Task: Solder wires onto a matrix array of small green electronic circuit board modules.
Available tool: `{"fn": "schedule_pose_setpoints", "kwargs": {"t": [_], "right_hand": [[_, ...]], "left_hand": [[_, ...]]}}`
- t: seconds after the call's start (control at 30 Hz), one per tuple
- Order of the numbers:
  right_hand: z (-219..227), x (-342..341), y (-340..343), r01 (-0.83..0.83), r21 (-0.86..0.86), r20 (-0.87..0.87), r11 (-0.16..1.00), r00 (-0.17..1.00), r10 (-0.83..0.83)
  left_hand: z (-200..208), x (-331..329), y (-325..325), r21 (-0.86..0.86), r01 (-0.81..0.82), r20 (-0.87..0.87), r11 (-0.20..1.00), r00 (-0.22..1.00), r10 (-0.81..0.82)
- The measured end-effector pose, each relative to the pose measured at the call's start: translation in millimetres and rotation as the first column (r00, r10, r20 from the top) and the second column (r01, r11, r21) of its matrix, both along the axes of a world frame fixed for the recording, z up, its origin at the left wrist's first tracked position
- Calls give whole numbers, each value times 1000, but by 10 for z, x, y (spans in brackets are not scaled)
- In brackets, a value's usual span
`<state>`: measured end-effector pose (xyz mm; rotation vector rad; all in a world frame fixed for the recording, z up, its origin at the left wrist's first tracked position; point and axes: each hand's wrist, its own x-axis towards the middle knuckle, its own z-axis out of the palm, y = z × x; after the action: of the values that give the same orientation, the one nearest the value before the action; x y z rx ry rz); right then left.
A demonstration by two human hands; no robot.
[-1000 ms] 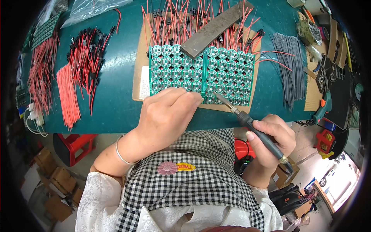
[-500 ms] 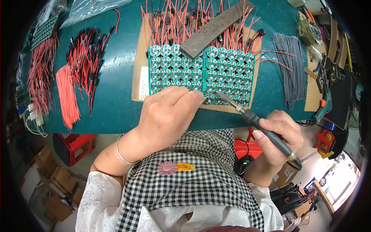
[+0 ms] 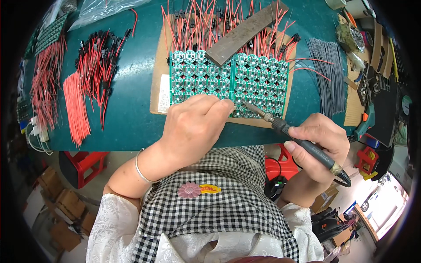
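Note:
My right hand (image 3: 322,144) grips a soldering iron (image 3: 302,142) by its dark handle. The iron's tip points up and left onto the lower rows of a green circuit board panel (image 3: 258,83), close to my left fingertips. Pinched closed, my left hand (image 3: 197,120) rests over the panel's near edge, left of the tip. What its fingers hold is too small to make out. The panel lies on a brown cardboard sheet (image 3: 158,61), with red wires (image 3: 193,30) and black connectors along its far side. A flat metal bar (image 3: 245,33) lies slanted across the wires and the panel's top.
On the green table (image 3: 131,87), bundles of red wires (image 3: 76,109) and wires with black connectors (image 3: 98,61) lie at left. Grey wires (image 3: 326,79) are bundled at right, beside tools and cardboard (image 3: 354,101). Red stools (image 3: 85,166) stand below the table edge.
The soldering iron's tip has shifted slightly left and up, nearer my left fingertips. My right hand has moved a little up and right, and my left hand slightly right and up.

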<state>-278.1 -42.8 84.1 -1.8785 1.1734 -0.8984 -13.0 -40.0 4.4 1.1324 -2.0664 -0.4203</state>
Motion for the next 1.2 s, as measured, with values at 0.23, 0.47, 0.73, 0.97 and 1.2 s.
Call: {"fn": "schedule_pose_setpoints", "kwargs": {"t": [0.23,0.47,0.73,0.97,1.2], "right_hand": [[-69,-104,162,93,-49,93,994,992,-88],[-218,-113,506,156,-101,140,983,980,-141],[-281,21,606,169,-111,95,979,983,-158],[-283,82,599,125,-130,54,983,991,-119],[-276,9,587,138,-121,97,983,987,-126]], "left_hand": [[148,58,57,60,15,-16,998,1000,-14],[184,148,192,88,36,-58,995,998,-31],[117,113,231,74,43,-22,996,999,-42],[74,90,232,85,44,22,995,999,-46],[87,76,229,78,48,-8,996,999,-47]]}}
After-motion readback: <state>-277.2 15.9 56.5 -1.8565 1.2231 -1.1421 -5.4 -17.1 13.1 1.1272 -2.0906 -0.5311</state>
